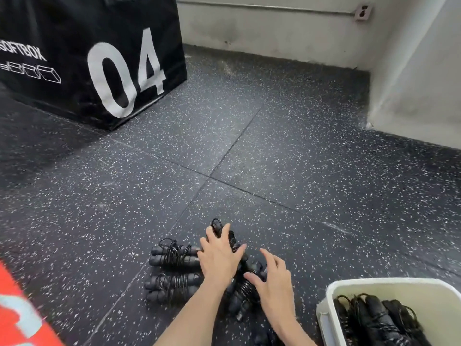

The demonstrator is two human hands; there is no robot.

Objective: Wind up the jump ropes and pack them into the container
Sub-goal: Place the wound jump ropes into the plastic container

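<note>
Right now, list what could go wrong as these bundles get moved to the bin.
1. The left hand rests on one bundle with spread fingers, not curled round it; lifted loosely, it may slip or unwind.
2. The bin already holds wound ropes; tossed bundles could snag their loops.
3. The two left bundles sit apart and might be missed.

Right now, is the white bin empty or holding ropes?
Holding ropes: the white bin has several wound black rope bundles inside. How full it is cannot be told; the frame crops it.
</note>
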